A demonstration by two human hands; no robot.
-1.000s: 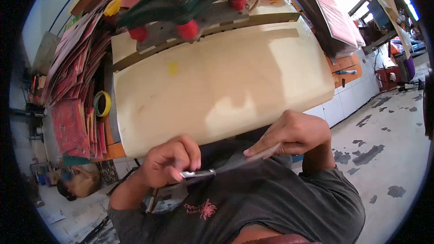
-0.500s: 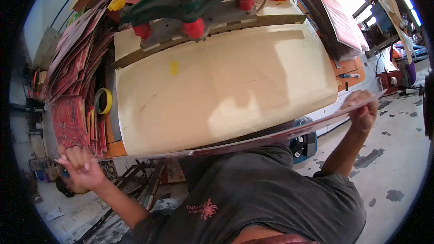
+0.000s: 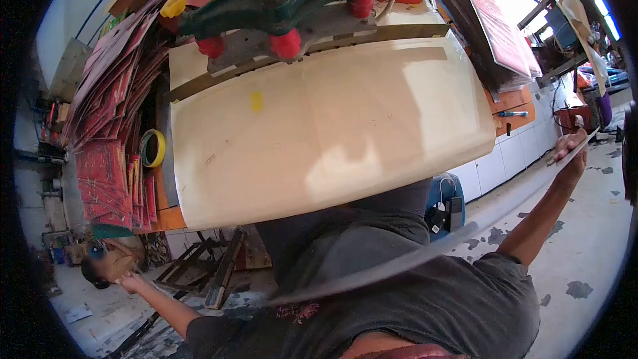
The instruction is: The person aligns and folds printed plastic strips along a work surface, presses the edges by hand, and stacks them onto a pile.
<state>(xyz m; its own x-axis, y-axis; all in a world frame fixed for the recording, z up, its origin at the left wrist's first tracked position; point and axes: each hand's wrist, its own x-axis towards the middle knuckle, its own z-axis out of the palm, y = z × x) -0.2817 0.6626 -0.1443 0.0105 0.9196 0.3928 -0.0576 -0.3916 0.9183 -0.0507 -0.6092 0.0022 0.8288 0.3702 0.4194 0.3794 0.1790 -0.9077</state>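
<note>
My right hand [image 3: 570,150], out at the far right, is closed on one end of a long, thin translucent sheet [image 3: 399,260]. The sheet hangs in a blurred curve across the front of the dark shirt, its other end near the chest print. At the lower left, with the arm stretched out, is my left hand [image 3: 130,282]. It is small in view and apart from the sheet; its fingers are too unclear to read. In front of the body lies a large cream-coloured covered board [image 3: 319,133] with a small yellow mark.
Green machine [image 3: 266,13] with red knobs behind the board. Red printed pieces [image 3: 106,173] and a yellow tape roll [image 3: 153,148] at left. Pink sheets [image 3: 492,26] and a blue pen [image 3: 513,114] at right. A person [image 3: 113,262] sits low at left; blue stool [image 3: 446,203] below.
My right hand has moved further out to the right with the sheet. My left hand has moved lower, away from the sheet, whose left part now lies across the shirt.
</note>
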